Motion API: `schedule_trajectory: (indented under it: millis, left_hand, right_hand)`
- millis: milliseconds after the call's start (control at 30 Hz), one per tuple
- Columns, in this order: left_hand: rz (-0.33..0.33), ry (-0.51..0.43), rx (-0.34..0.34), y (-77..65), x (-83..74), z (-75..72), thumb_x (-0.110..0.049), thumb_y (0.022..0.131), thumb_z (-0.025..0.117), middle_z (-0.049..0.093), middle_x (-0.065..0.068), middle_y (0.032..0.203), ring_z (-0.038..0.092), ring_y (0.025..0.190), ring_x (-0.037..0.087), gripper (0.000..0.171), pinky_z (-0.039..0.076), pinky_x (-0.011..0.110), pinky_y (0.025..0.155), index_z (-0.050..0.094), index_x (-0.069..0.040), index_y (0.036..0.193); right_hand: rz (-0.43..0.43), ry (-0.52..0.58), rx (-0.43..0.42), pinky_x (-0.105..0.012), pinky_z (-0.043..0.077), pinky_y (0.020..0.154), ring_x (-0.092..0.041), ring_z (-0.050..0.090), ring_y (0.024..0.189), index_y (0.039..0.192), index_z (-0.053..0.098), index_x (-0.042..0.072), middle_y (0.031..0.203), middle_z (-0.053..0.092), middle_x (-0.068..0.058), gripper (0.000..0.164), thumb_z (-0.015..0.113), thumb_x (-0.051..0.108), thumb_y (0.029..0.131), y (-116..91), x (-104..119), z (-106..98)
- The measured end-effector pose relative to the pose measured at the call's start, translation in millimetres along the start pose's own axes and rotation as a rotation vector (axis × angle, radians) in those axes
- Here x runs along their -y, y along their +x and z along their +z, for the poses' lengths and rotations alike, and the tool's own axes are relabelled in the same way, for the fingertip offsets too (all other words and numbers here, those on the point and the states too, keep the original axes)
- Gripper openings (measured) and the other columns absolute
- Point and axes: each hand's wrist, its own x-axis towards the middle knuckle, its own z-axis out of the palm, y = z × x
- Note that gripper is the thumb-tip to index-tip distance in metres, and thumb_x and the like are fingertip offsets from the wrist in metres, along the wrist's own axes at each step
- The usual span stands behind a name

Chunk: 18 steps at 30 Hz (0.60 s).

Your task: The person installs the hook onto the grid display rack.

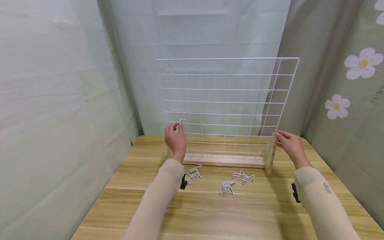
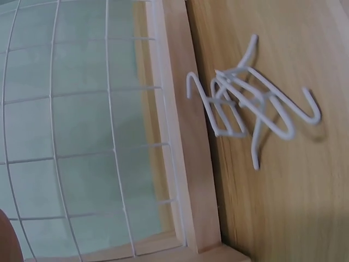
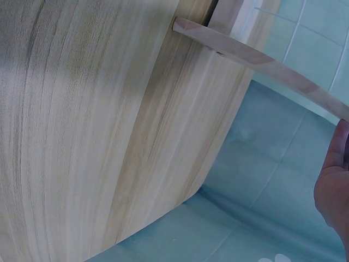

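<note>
A white wire grid panel [image 1: 228, 114] stands upright in a wooden base [image 1: 225, 161]. At the panel's left side, my left hand [image 1: 175, 138] pinches a small white wire hook [image 1: 180, 120] against the grid wires. My right hand [image 1: 289, 145] grips the upper end of the base's right wooden upright [image 1: 271, 153] between thumb and fingers. In the right wrist view, fingers [image 3: 336, 147] touch that upright's edge. The left wrist view shows only a sliver of the left hand [image 2: 7, 237], so its hold is hidden there.
Loose white wire hooks lie on the wooden table in front of the base: a left group [image 1: 194, 174], a middle group [image 1: 228, 188] and a right group [image 1: 244, 176]. Pale curtains [image 1: 75, 93] hang on both sides and behind the table [image 1: 198, 216].
</note>
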Motion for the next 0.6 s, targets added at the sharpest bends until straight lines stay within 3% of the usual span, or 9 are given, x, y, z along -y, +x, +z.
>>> schedule_trajectory:
  millis: [233,400,600]
  left_hand:
    - [0.022,-0.018,0.022,0.7,3.4,-9.2,-0.013,0.089,0.075,0.066,0.016,0.094,0.061,0.087,0.032,0.015,0.049,0.043,0.079,0.073,0.000,0.096]
    - [0.017,-0.007,0.047,0.6,6.5,-13.7,-0.012,0.089,0.075,0.065,0.016,0.093,0.061,0.087,0.032,0.015,0.049,0.043,0.079,0.072,0.001,0.096]
    - [0.013,-0.007,0.076,-1.2,8.7,-18.7,-0.012,0.089,0.075,0.064,0.016,0.093,0.060,0.088,0.032,0.015,0.049,0.043,0.083,0.071,0.002,0.095]
  right_hand:
    - [0.002,0.003,-0.007,-0.026,0.050,0.090,-0.026,0.053,0.122,0.145,0.046,-0.001,0.145,0.046,-0.024,0.057,0.046,0.039,0.104,2,0,0]
    - [0.008,-0.005,-0.001,-0.029,0.048,0.092,-0.036,0.047,0.130,0.146,0.044,-0.001,0.146,0.045,-0.024,0.060,0.045,0.041,0.104,0,1,0]
    - [0.012,-0.006,-0.003,-0.030,0.048,0.093,-0.038,0.046,0.131,0.146,0.044,-0.001,0.146,0.045,-0.025,0.060,0.045,0.042,0.104,0,1,0]
